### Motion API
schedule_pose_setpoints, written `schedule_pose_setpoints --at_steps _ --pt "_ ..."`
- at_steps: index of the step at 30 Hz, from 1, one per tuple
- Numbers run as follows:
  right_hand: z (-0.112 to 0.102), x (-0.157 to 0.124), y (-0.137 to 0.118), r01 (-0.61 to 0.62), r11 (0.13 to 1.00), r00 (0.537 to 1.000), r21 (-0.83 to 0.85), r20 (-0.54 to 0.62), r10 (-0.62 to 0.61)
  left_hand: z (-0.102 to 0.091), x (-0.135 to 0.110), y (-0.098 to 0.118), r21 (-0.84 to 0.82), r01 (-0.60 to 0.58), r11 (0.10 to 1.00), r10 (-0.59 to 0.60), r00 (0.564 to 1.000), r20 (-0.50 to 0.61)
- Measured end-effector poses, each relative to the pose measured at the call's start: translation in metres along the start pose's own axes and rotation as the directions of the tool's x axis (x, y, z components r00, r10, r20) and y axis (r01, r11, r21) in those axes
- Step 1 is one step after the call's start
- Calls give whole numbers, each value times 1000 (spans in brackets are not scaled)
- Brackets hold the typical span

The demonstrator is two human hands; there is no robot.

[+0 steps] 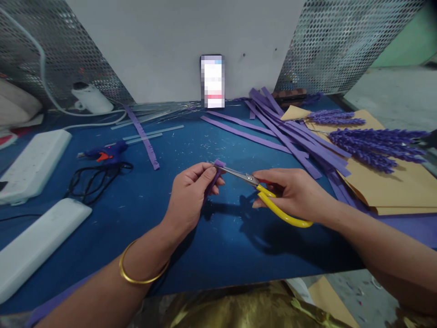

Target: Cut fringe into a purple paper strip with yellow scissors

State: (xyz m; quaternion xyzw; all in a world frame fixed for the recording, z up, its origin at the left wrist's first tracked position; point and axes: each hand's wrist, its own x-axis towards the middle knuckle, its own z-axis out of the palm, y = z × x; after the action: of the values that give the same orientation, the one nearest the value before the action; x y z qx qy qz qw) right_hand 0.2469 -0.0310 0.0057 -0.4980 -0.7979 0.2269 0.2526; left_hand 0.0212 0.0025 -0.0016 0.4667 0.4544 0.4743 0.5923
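My left hand (191,193) is closed around a folded purple foam strip (215,175), held upright over the blue table (143,200). My right hand (290,191) grips yellow-handled scissors (266,196). The blades point left and meet the top of the strip. A gold bangle sits on my left wrist.
Long purple strips (287,136) fan out at the back right beside brown paper (392,182) carrying finished purple lavender stems (372,143). A blue glue gun (105,154) with a black cord, white power strips (32,166) and one loose strip (145,139) lie left. A phone (212,81) leans on the wall.
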Motion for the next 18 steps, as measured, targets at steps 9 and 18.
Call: schedule_pose_setpoints --at_steps 9,18 --pt "-2 0 1 -25 997 998 75 53 21 -2 0 0 -22 31 999 -30 999 20" --pt "-5 1 5 -205 920 962 333 240 127 -4 2 4 -78 112 991 -105 991 87"
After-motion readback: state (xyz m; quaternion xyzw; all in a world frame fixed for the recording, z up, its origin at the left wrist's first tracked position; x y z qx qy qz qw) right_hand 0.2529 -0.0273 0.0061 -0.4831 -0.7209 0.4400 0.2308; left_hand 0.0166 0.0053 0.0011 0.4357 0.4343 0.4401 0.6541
